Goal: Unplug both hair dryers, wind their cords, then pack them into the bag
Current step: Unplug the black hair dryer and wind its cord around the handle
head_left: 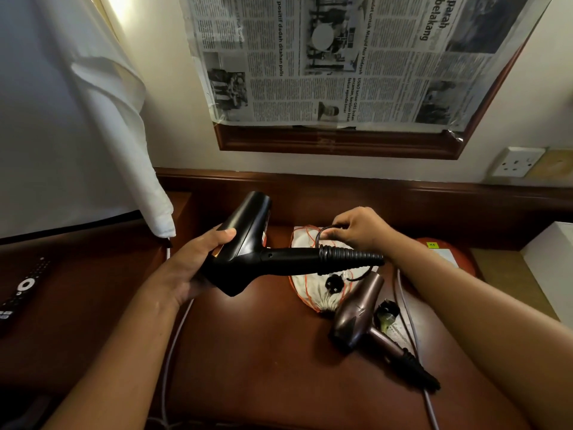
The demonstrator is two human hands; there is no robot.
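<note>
Fingertips of right hand [356, 232] pinch thin black cord [322, 235] at frame centre; left hand [198, 262] grips matte black plastic hair dryer [263, 259]. Risk: slack coils slipping off handle.

Head camera looks steeply down, close over the desk [263, 352]

one hair dryer [248, 243] is seen in matte black, with an orange label strip on its body. the second hair dryer [359, 315] is coloured a metallic bronze-brown, ending in a black cord sleeve. the cloth bag [310, 293] is shown in off-white, crossed by thin orange drawstring lines. a black plug [335, 282] is set against it. the surface [263, 352] is finished in dark reddish-brown wood. the newspaper [356, 57] is printed in black on grey-white. the curtain [93, 119] is coloured plain white, and the wall socket [516, 162] is seen in cream-white.
</note>
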